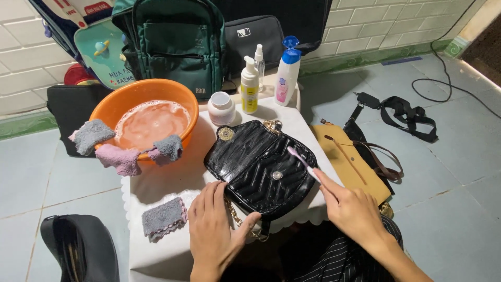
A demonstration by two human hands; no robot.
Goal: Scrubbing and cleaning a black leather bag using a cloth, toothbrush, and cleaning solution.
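Note:
A black quilted handbag (259, 166) with a gold chain lies open on a small white-covered table (167, 250). My left hand (214, 224) rests flat at the bag's near left edge, thumb against its lower rim, fingers apart. A pink toothbrush (302, 162) is gripped in my right hand (352, 209), its bristle end touching the bag's flap near the right edge. A silver snap (277, 175) shows on the flap.
An orange basin (141, 96) of soapy water with cloths draped on its rim stands at the back left. A grey cloth (163, 217) lies near my left hand. A white jar (221, 108) and bottles (250, 86) stand behind the bag. A tan bag (347, 159) lies on the floor at right.

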